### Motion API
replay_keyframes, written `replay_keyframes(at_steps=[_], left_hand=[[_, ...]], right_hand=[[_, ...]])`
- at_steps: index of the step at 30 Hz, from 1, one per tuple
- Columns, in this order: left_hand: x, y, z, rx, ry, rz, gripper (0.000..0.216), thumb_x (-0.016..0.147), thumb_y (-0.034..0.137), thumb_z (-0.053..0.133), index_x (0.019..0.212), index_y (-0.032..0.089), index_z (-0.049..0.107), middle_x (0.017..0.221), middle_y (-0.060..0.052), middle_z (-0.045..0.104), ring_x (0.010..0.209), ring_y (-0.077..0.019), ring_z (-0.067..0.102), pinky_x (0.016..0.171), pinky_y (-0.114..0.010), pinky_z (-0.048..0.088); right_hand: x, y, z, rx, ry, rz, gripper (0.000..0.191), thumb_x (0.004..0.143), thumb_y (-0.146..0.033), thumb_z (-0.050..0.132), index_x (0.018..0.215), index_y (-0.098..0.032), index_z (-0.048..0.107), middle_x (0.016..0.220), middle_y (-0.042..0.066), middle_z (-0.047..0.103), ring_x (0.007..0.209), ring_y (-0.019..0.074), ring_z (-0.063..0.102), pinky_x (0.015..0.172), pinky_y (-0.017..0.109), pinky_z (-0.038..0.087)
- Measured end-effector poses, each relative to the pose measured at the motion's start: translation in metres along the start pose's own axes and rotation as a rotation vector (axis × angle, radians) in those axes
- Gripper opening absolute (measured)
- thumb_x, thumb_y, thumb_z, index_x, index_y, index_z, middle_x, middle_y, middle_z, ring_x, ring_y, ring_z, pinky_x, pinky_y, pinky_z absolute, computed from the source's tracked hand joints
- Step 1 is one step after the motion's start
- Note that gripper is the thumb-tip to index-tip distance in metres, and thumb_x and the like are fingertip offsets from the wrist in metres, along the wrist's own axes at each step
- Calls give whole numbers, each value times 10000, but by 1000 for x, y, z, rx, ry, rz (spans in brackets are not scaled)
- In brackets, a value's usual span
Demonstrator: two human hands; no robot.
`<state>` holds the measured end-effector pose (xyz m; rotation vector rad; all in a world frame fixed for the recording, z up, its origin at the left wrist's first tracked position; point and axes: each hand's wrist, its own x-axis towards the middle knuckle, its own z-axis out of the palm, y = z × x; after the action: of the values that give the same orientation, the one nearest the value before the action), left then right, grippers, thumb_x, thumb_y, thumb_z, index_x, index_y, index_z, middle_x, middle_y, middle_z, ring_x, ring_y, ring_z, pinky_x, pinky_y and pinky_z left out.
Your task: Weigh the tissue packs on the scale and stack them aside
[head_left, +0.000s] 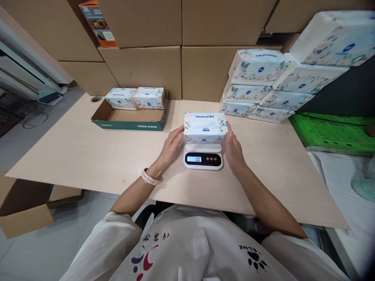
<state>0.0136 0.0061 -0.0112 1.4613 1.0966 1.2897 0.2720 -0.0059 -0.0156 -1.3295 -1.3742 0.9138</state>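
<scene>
A white and pale-blue tissue pack with a floral print is held between my two hands, at the small white kitchen scale. My left hand presses its left end, and my right hand presses the right end. The scale's lit display reads 0.0. Whether the pack touches the weighing plate or hovers just over it, I cannot tell; it hides the plate's far part.
A shallow green-sided carton at the back left holds two tissue packs. Several more packs are stacked at the back right, beside a green plastic crate. Large cardboard boxes line the table's back. An open carton lies below left.
</scene>
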Motion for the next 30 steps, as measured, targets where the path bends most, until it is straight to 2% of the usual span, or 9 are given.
replay_keyframes(at_steps=[5, 8, 12, 15, 19, 22, 25, 30], left_hand=[[0, -7, 0, -35, 0, -42, 519, 990, 669, 657, 1386, 350, 763, 1593, -59, 644, 1576, -349, 492, 1366, -554, 306], [1, -11, 0, -43, 0, -47, 519, 985, 664, 667, 1386, 349, 762, 1586, -63, 649, 1575, -348, 495, 1366, -555, 308], [1, -8, 0, -47, -9, -53, 535, 989, 668, 654, 1383, 322, 760, 1604, -74, 634, 1576, -346, 493, 1364, -539, 307], [2, -4, -1, -47, 39, -77, 553, 974, 679, 657, 1339, 281, 774, 1565, -109, 660, 1549, -352, 520, 1348, -520, 323], [8, -6, -8, -152, 217, -215, 527, 937, 670, 638, 1233, 257, 779, 1465, -129, 715, 1480, -352, 581, 1274, -511, 412], [15, -15, -19, -268, 332, -353, 530, 883, 668, 608, 1134, 229, 767, 1335, -145, 762, 1327, -322, 679, 1174, -483, 505], [20, -23, -28, -335, 361, -418, 526, 848, 657, 604, 1072, 207, 758, 1192, -149, 788, 1164, -285, 732, 1106, -437, 544], [21, -24, -31, -397, 379, -435, 466, 856, 603, 630, 1041, 195, 759, 1124, -132, 789, 1104, -251, 730, 1113, -402, 535]], right_hand=[[1, 5, 0, -9, 7, 19, 840, 978, -883, 338, 1628, -380, 516, 1355, 80, 739, 1549, 327, 502, 1353, 682, 262], [1, 7, 0, -26, 10, 28, 845, 984, -877, 339, 1635, -368, 512, 1414, 88, 720, 1539, 329, 514, 1353, 683, 255], [-1, 3, 1, -16, 6, 36, 809, 1003, -848, 342, 1641, -378, 502, 1661, 62, 571, 1635, 320, 409, 1386, 649, 202], [-2, 2, 2, 35, 88, 22, 796, 1009, -826, 373, 1642, -360, 497, 1741, 61, 479, 1609, 291, 453, 1372, 578, 279], [7, 9, -1, 176, 426, 55, 702, 1014, -748, 390, 1533, -316, 585, 1602, 88, 611, 1329, 228, 668, 1227, 517, 463], [17, 17, -6, 375, 609, 220, 635, 984, -698, 420, 1388, -259, 638, 1453, 87, 691, 1204, 199, 704, 1122, 452, 522], [23, 23, -9, 531, 650, 379, 539, 971, -645, 448, 1237, -224, 655, 1312, 85, 730, 1096, 183, 713, 1021, 389, 549], [23, 21, -9, 614, 661, 407, 425, 991, -584, 474, 1139, -239, 674, 1181, 37, 755, 985, 153, 702, 976, 339, 535]])
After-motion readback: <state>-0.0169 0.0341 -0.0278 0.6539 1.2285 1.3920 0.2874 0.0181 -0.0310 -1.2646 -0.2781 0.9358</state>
